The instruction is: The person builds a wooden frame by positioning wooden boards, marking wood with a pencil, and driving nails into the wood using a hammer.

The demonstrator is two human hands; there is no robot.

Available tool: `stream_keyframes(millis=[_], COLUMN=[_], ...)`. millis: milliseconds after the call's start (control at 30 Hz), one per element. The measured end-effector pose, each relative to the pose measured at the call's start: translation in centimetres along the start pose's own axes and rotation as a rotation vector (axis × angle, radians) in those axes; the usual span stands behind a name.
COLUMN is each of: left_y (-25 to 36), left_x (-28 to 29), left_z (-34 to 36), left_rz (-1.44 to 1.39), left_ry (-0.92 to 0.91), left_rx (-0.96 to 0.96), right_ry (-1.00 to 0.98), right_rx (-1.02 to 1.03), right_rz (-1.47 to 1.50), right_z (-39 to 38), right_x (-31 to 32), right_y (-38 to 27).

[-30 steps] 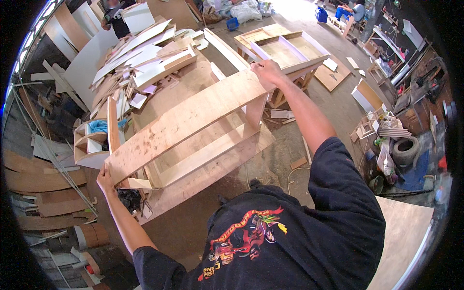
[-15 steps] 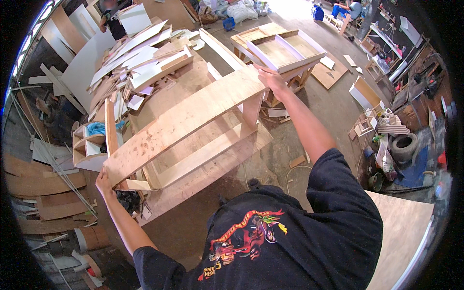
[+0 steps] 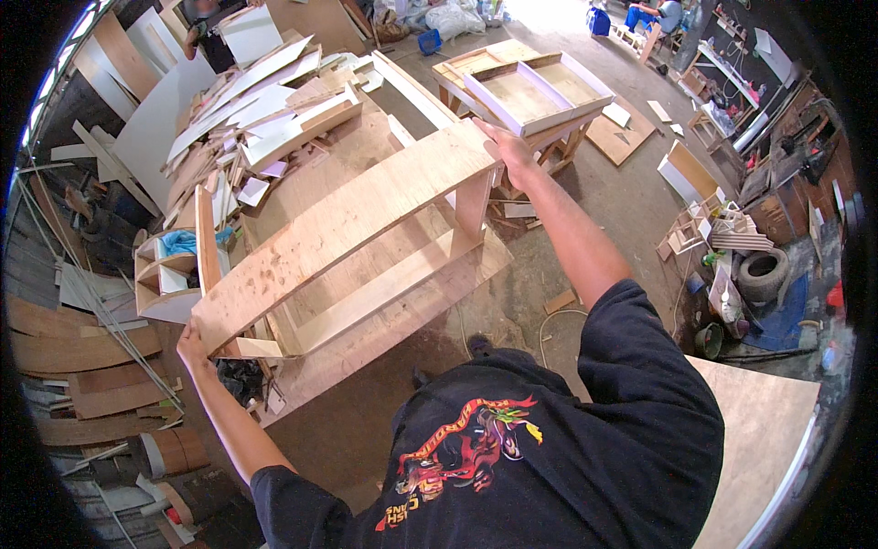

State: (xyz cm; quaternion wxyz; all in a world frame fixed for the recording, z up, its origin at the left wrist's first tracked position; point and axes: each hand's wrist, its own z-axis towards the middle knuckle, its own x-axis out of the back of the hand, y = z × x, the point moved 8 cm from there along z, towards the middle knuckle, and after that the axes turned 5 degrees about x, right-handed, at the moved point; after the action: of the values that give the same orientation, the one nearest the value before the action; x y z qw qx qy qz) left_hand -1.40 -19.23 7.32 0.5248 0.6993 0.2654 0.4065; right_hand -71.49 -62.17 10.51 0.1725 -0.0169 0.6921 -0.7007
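A long plywood board [image 3: 338, 222] lies diagonally across an open wooden frame [image 3: 375, 288], which rests on a plywood worktable [image 3: 302, 390]. My left hand [image 3: 194, 346] grips the board's near-left end, fingers closed around its edge. My right hand [image 3: 512, 157] holds the far-right end at the corner, above an upright panel [image 3: 471, 206] of the frame. Just left of my left hand stands a small compartmented wooden unit [image 3: 155, 288] with a blue cloth [image 3: 183, 242] in it.
A pile of white and wood offcuts [image 3: 256, 119] covers the table's far part. A tray-like frame [image 3: 540, 119] sits on a stand beyond. Tires [image 3: 764, 273] and clutter line the right; bent panels [image 3: 82, 393] fill the left. Another person [image 3: 203, 32] stands at back left; one [image 3: 645, 18] sits far right.
The board and both my hands have shifted slightly left in view, along with much of the scene. My right hand's fingers have moved a little around the board's corner; both hands keep hold.
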Motion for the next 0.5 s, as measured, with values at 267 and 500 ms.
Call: stream_keyframes(millis=[267, 500], left_y=[2.4, 1.1], left_x=[-3.4, -4.0], left_z=[-7.3, -10.3], left_rz=[-0.365, -0.529], left_ry=[0.127, 0.16], left_rx=[-0.022, -0.256], right_ry=[-0.092, 0.101], right_rx=[0.031, 0.061], right_rz=[0.249, 0.04], right_z=[-2.0, -2.0], right_x=[1.3, 3.2], right_y=[0.8, 5.4])
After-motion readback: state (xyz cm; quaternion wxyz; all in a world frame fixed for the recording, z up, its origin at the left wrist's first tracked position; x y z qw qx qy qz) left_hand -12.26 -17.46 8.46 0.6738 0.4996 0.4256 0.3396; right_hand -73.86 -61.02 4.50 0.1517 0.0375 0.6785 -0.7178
